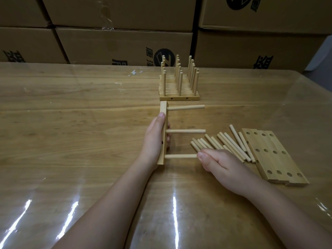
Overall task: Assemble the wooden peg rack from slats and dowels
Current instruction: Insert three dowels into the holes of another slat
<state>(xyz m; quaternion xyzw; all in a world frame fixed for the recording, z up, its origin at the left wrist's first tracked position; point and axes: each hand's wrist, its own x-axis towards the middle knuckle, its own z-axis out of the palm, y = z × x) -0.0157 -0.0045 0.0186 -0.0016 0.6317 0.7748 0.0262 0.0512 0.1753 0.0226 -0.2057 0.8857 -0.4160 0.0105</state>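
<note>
At mid-table (71,123), straight ahead of me: one slat (163,133), stood on its long edge, running away from me.

- Left hand (155,139): grips the slat, thumb along its outer face, fingers curled round the peg side between the middle and near pegs.
- Right hand (221,164): fingers curled, thumb over the free end of the near dowel (180,156); it appears to pinch that tip.
- Step in hand, as I judge it: seating the third peg. I should push straight along the dowel's axis, brace the slat squarely with the left hand, and stop when this peg stands out level with its neighbours.
- Slat as it looks: pale wood, with three pegs lying level and pointing right, namely the far dowel (186,107), the middle dowel (186,131) and the near one. They look roughly parallel. A small dark hole shows in its side.
- Loose dowels (222,142): fanned just beyond the right hand.
- Spare slats (273,155): flat, side by side, drilled holes up, touching the dowel pile.
- Finished slats (178,83): packed together beyond, pegs upright.
</note>
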